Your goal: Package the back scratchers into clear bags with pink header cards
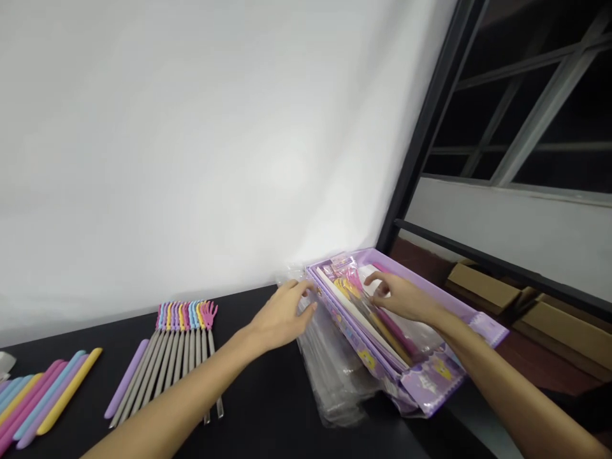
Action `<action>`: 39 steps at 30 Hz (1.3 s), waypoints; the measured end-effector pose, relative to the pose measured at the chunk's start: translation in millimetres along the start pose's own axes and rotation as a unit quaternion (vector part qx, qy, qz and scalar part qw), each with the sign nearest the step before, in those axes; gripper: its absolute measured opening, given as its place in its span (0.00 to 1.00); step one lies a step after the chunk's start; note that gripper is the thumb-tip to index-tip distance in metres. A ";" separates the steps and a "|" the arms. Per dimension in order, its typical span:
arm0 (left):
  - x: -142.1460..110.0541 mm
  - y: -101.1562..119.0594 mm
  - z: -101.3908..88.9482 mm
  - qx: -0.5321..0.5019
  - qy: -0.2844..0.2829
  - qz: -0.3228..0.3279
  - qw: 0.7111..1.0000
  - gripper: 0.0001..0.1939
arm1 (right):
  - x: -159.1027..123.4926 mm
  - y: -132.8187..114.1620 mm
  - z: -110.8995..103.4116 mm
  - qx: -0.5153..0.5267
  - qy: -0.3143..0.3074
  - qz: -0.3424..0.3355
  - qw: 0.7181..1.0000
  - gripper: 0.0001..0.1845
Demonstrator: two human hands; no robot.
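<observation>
My left hand (285, 313) is beside the left wall of a purple printed box (356, 347), fingers apart and nothing in them. Beneath it, clear plastic bags (329, 376) lie partly under the box. Over the box's inside hovers my right hand (394, 294), its thumb and curled forefinger apart. Below its fingertips are clear-wrapped back scratchers (368, 312) with yellow and pink parts, plus white sheets along the left wall. Whether the right fingertips touch the wrapping is hard to see.
A row of grey-rod back scratchers (179, 347) with coloured hand-shaped heads lies on the black table (258, 401). Coloured tubes (48, 395) are at the far left. A white wall (191, 153) rises behind; cardboard boxes (564, 325) stand beyond a black rail (502, 268).
</observation>
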State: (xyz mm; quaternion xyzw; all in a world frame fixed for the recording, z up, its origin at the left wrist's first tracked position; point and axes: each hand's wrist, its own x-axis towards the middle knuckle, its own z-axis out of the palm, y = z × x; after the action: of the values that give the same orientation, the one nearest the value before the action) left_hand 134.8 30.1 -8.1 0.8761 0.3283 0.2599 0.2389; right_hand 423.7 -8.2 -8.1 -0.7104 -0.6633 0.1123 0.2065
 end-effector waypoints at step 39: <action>-70.2 -60.1 -28.1 -0.160 0.007 -0.134 0.978 0.24 | 21.5 -165.5 86.4 0.103 -0.230 -0.011 0.968 0.10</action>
State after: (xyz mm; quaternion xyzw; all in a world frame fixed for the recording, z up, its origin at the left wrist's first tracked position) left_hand 44.9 28.3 -43.4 0.7728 0.3986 0.2809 0.4063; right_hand 239.9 31.3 -9.3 -0.6334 -0.6854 0.3379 0.1219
